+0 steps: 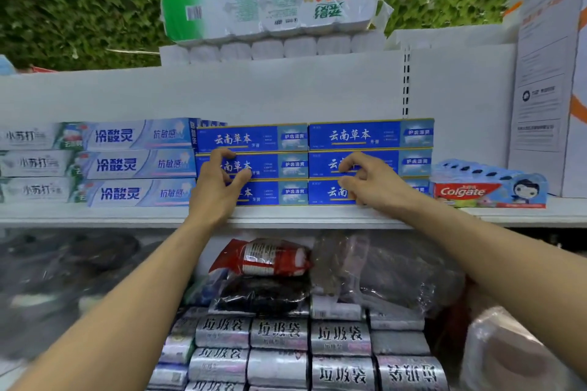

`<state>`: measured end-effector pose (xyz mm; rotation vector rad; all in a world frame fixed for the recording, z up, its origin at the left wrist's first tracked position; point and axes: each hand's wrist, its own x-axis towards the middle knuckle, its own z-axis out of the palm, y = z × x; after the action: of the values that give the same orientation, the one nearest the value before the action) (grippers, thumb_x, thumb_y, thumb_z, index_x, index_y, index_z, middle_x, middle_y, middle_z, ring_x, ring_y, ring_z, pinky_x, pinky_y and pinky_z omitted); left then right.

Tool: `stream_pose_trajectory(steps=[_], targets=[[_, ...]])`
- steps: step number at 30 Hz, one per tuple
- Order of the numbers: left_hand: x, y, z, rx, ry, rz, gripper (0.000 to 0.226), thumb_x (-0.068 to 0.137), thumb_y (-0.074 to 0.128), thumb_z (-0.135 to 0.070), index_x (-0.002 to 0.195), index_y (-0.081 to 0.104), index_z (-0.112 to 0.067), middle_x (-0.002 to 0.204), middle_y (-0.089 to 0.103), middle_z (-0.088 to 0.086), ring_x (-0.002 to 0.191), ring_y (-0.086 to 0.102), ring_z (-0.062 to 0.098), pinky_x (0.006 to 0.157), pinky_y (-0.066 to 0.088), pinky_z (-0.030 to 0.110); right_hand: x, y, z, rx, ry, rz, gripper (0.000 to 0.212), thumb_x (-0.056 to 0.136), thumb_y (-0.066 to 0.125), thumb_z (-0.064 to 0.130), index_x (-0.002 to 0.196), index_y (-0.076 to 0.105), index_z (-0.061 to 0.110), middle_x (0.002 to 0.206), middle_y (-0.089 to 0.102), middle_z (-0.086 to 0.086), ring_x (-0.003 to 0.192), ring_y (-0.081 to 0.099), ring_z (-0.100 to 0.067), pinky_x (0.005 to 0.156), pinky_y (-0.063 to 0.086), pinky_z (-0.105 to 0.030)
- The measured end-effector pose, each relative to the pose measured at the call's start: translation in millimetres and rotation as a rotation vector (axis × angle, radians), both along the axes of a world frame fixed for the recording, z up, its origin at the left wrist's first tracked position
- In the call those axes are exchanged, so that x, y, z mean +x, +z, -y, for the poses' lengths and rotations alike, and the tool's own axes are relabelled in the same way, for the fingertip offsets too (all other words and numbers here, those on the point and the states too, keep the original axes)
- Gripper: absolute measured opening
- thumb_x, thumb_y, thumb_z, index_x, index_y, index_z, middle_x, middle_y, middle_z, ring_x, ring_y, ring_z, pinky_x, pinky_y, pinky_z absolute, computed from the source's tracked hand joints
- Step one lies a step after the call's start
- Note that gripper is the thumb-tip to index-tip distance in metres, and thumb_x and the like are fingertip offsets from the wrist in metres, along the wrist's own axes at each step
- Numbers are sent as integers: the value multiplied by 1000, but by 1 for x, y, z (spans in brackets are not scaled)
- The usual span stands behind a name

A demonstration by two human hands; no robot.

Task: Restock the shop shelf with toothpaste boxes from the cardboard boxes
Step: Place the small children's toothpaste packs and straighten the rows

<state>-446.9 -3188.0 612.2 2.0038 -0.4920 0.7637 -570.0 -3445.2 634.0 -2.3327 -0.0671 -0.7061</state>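
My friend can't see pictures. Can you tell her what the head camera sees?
A person's left hand and right hand touch the fronts of two side-by-side stacks of blue toothpaste boxes, three high, on a white shelf. Pale toothpaste boxes sit to their left, a Colgate pack to their right.

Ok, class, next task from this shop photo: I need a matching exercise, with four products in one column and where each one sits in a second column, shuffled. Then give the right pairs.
Products
1. blue toothpaste boxes
2. Colgate pack
3. toilet roll pack
4. silver bin bag rolls

Places
A. on the level below the shelf
B. right end of the shelf
C. up on top of the shelf unit
D. middle of the shelf

Pairs: 1-D, 2-B, 3-C, 4-A
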Motion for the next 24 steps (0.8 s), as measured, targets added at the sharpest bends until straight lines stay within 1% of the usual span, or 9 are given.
stream_pose_trajectory(steps=[5, 8, 9, 10, 12, 14, 16, 21, 24], targets=[[3, -1, 1, 45, 20, 15, 39, 89, 64, -39, 118, 37, -38, 104, 56, 7, 84, 59, 15, 76, 52, 42, 1, 0, 0, -12, 5, -21, 16, 92, 54, 21, 106, 52, 27, 74, 60, -15, 68, 56, -21, 70, 52, -44], [-6, -6, 4, 46, 57, 84, 45, 88, 67, -33, 124, 40, -31, 107, 51, 5, 86, 56, 16, 76, 52, 42, -1, -5, -5, -36, -10, 41, 18, 90, 54, 22, 107, 51, 29, 79, 64, -16, 70, 57, -23, 77, 51, -44], [-8, -7, 5, 45, 70, 110, 47, 87, 69, -31, 125, 42, -29, 106, 50, 4, 84, 56, 17, 75, 52, 42, -2, -7, -10, -39, 10, 65, 21, 90, 54, 20, 109, 51, 29, 81, 65, -14, 73, 59, -22, 78, 51, -41], [-9, -8, 5, 39, 75, 125, 47, 86, 70, -31, 125, 43, -28, 105, 49, 3, 82, 55, 17, 75, 53, 43, -2, -8, -16, -39, 56, 68, 25, 91, 54, 19, 114, 50, 29, 84, 65, -13, 74, 58, -19, 77, 51, -34], [-10, -7, 5, 14, 67, 122, 47, 85, 71, -29, 123, 45, -28, 102, 49, 2, 78, 55, 15, 75, 54, 42, 2, -10, -30, -46, 158, -1, 35, 93, 55, 19, 126, 46, 27, 90, 63, -11, 73, 55, -13, 71, 47, -24], [-9, -8, 3, -2, 52, 114, 46, 84, 72, -27, 122, 47, -28, 100, 49, 1, 73, 53, 11, 76, 55, 42, 9, -13, -39, -54, 194, -75, 47, 93, 57, 22, 136, 39, 26, 90, 61, -4, 76, 57, -10, 69, 46, -22], [-10, -8, 1, -4, 30, 111, 46, 84, 73, -27, 122, 47, -29, 99, 48, -1, 71, 52, 8, 76, 56, 40, 13, -15, -42, -56, 188, -88, 50, 93, 58, 23, 138, 36, 27, 89, 60, 0, 80, 59, -10, 69, 46, -22], [-20, -9, -12, 14, -72, 71, 39, 89, 67, -33, 123, 48, -27, 108, 49, 0, 81, 56, 9, 79, 53, 31, 9, -18, -48, -27, 142, 11, 44, 92, 57, 19, 134, 45, 20, 89, 61, 4, 83, 59, -9, 76, 48, -23], [-21, -17, -39, 27, -61, 118, 29, 90, 65, -25, 117, 54, -22, 107, 50, -1, 84, 54, 7, 80, 49, 25, 9, -18, -67, -52, 135, 46, 32, 93, 56, 17, 125, 53, 15, 94, 60, 3, 84, 57, -9, 76, 46, -19]])
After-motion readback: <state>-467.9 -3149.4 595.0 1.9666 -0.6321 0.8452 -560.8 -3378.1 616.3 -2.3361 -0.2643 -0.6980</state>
